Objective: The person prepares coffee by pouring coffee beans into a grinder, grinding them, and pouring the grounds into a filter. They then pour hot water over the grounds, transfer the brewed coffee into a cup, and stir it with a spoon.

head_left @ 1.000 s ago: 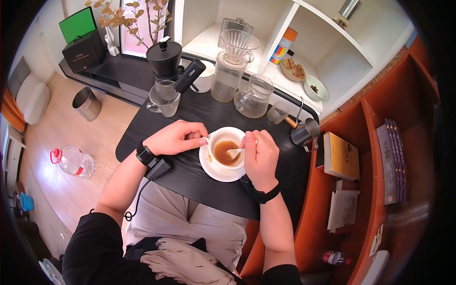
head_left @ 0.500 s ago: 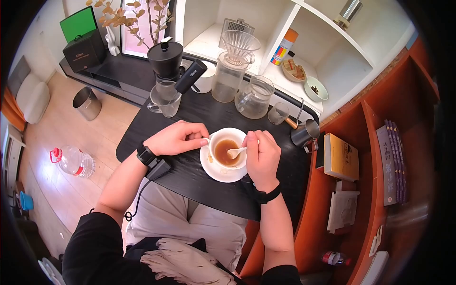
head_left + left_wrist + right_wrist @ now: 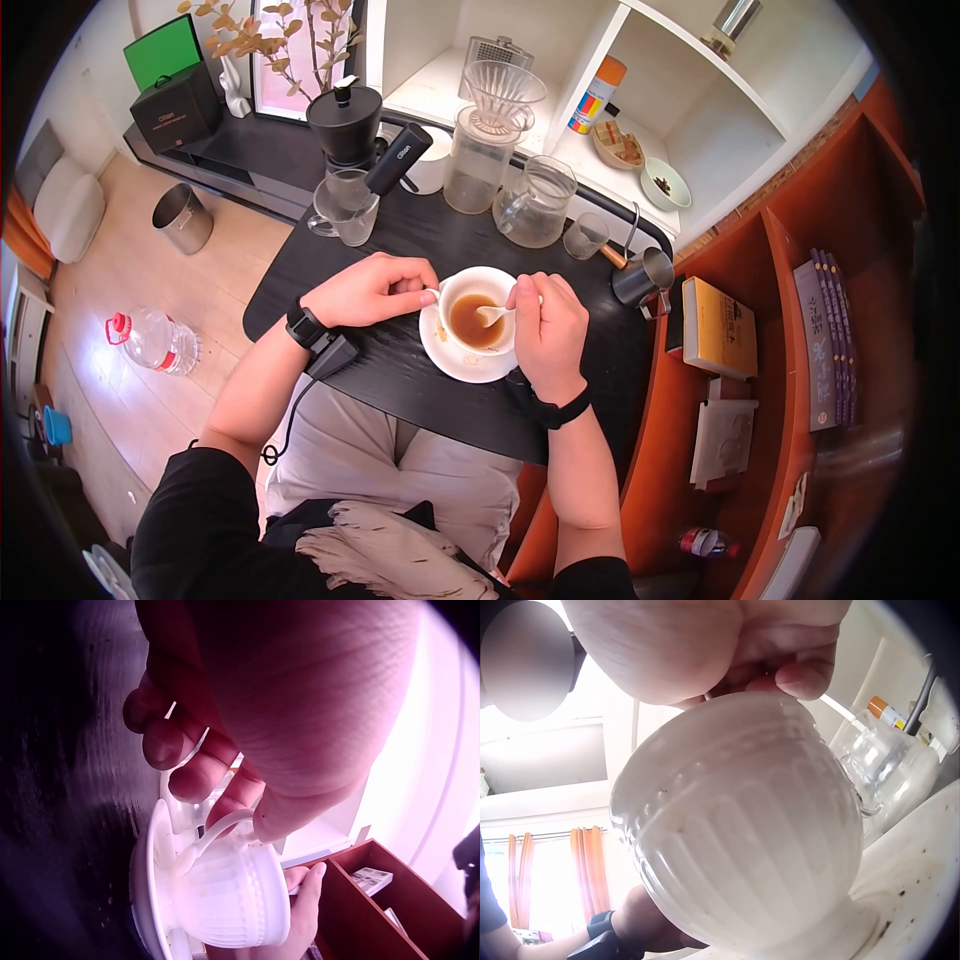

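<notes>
A white fluted cup [image 3: 470,348] with brown liquid [image 3: 473,322] in it stands on a white saucer [image 3: 455,366] marked by brown stains. My left hand [image 3: 375,290] pinches the cup's handle [image 3: 217,829] between thumb and forefinger at the cup's left side. Over the opposite rim, my right hand [image 3: 550,325] grips a white spoon [image 3: 490,316], its bowl dipping into the liquid. Fluted cup sides and my right palm [image 3: 660,645] above the rim fill much of the right wrist view.
Behind the cup on the black table [image 3: 410,362] stand a coffee grinder [image 3: 345,125], a glass cup [image 3: 350,205], a ribbed glass dripper [image 3: 503,95], a glass server [image 3: 535,205] and a metal pitcher [image 3: 642,280]. An orange-brown bookshelf [image 3: 640,450] borders the right side.
The spoon's bowl has shifted slightly within the liquid, toward the cup's far side. The left hand stays at the handle, and cup and saucer keep their place.
</notes>
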Action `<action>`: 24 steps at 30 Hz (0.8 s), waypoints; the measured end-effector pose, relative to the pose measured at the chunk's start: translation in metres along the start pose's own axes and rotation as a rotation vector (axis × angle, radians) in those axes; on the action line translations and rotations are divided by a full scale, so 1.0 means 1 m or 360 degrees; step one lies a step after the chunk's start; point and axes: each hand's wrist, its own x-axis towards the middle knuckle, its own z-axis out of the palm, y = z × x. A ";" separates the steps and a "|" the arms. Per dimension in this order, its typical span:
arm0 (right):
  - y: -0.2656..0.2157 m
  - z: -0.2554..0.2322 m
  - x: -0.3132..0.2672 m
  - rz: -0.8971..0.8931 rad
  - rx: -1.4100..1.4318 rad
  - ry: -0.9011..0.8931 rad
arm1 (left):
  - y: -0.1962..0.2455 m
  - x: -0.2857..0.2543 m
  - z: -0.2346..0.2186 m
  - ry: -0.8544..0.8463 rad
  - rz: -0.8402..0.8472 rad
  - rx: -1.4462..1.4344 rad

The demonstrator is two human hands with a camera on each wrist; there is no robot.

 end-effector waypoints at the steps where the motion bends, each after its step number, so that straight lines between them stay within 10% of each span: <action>1: 0.000 0.000 0.000 0.0001 0.0000 0.0001 | -0.001 0.000 0.000 0.0005 0.0016 0.0003; 24: 0.000 0.002 -0.002 0.0032 0.0061 -0.0021 | 0.000 0.000 0.000 -0.0016 -0.0010 -0.0006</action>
